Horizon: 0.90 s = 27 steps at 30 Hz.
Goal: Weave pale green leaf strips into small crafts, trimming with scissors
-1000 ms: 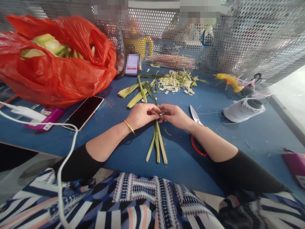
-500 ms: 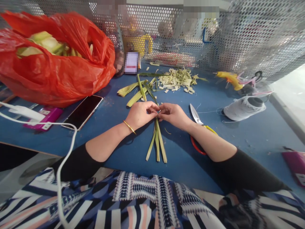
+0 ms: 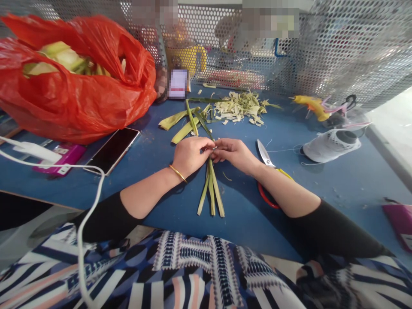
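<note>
My left hand (image 3: 191, 155), with a gold bangle at the wrist, pinches the upper end of a small bundle of green leaf strips (image 3: 210, 189). The lower ends fan out towards me on the blue table. My right hand (image 3: 234, 155) meets it at the same spot, fingertips pressed together; a fine pale thread shows between the hands. That thread (image 3: 283, 151) runs from a white spool (image 3: 333, 146) on the right towards my right hand. Exactly how the thread lies around the strips is hidden by my fingers. Scissors (image 3: 264, 154) lie partly under my right forearm.
A red plastic bag (image 3: 106, 107) of green leaves stands left. Near it lie a phone (image 3: 114, 150) and a white cable (image 3: 93, 206). Loose leaf pieces (image 3: 182, 124) and a heap of scraps (image 3: 240, 107) lie ahead, before a perforated metal screen (image 3: 222, 64). A yellow glue gun (image 3: 313, 107) sits back right.
My hands stay together at the top of the bundle, with the fingers slightly shifted. The strips' lower ends have moved up a little.
</note>
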{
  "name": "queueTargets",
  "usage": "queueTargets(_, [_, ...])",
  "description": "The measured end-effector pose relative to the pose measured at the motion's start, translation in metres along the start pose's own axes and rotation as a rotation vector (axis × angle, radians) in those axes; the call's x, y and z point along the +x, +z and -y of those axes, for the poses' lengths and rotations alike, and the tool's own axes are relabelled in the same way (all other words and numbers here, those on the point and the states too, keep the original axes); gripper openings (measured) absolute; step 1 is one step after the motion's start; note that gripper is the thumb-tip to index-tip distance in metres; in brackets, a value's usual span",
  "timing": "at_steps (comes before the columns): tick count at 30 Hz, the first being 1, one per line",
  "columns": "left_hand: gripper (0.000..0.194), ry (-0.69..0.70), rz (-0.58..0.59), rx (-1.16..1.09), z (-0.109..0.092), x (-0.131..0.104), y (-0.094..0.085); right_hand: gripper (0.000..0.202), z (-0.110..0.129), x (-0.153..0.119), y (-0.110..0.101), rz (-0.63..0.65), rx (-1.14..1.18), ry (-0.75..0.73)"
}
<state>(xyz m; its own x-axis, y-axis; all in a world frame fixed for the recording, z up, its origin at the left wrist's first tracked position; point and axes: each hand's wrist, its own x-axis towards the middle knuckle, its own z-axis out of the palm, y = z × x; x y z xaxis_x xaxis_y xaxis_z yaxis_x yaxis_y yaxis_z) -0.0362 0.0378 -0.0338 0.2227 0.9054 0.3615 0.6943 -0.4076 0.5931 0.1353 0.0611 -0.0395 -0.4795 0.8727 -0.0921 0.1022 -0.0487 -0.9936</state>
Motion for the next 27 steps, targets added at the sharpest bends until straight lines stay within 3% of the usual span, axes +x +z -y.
queueTargets(13, [0.008, 0.088, -0.137, -0.106, 0.005, 0.000, 0.004, 0.013, 0.002, 0.001, 0.000, -0.089, -0.068, -0.011])
queueTargets(20, [0.007, 0.078, -0.130, -0.093, 0.006, 0.001, 0.003, 0.005, 0.008, -0.001, -0.004, -0.109, -0.099, 0.058])
queueTargets(27, [0.009, -0.039, 0.004, 0.075, 0.015, 0.008, -0.013, 0.008, 0.020, -0.004, -0.032, 0.157, -0.295, 0.274])
